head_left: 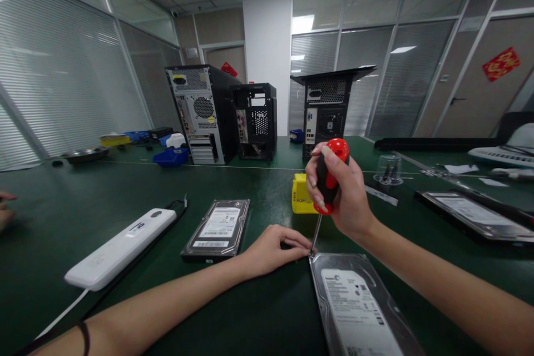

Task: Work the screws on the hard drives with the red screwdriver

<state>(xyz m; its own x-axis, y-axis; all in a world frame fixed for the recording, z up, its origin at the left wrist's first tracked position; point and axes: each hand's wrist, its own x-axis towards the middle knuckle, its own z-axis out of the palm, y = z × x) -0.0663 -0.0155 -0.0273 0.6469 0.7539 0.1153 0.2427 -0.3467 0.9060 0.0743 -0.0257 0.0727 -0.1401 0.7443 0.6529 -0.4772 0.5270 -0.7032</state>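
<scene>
My right hand (344, 189) is wrapped around the red and black handle of a screwdriver (332, 175). The shaft slants down to the near-left hard drive's far corner, where its tip meets a screw spot. That hard drive (354, 306) lies flat, label up, at the bottom of the view. My left hand (277, 250) rests on the table with thumb and fingertips drawn together beside the tip and the corner. What they pinch is too small to tell. A second hard drive (219, 228) lies left of my left hand.
A white power strip (120, 247) lies left. Behind my right hand sits a yellow box (301, 194). Computer cases (225, 117) stand at the back, another (327, 117) to their right. Right are a clear cup (389, 169) and another hard drive (475, 214). Another person's hand (5, 208) shows far left.
</scene>
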